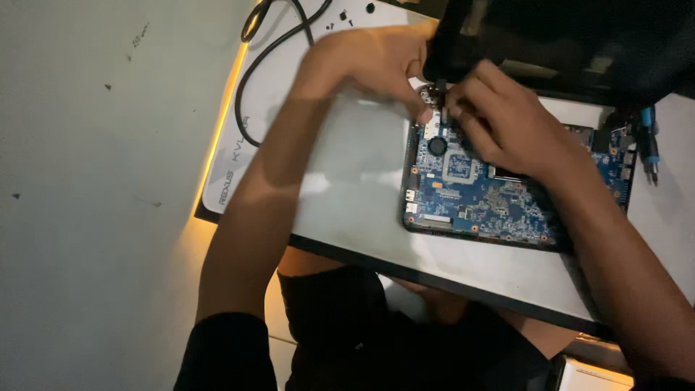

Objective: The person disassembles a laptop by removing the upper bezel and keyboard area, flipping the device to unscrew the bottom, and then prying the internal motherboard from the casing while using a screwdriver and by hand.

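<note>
From the head view I had one blue laptop motherboard (481, 195) lying flat on the white table (347, 195), its far edge tucked under the dark laptop casing (579, 36). My left hand (376, 61) was curled at the board's upper-left corner, fingertips pressed together on a small metal hinge bracket (427, 94). My right hand (499, 119) lay over the board's middle, fingers pinched close on a small dark part right beside the left fingertips — I could not tell exactly what it was.

I judged the board light and stiff but fragile: thin, crowded with tiny components, best held by its bare edges or corners, never by the chips. The casing looked bulkier and rigid.

Counted: one motherboard, one casing, one round coin cell (436, 145) on the board, one black cable (268, 51) looping at the table's far left, one blue-handled screwdriver (648, 141) at the right — and a few loose black screws (347, 16) near the cable.
</note>
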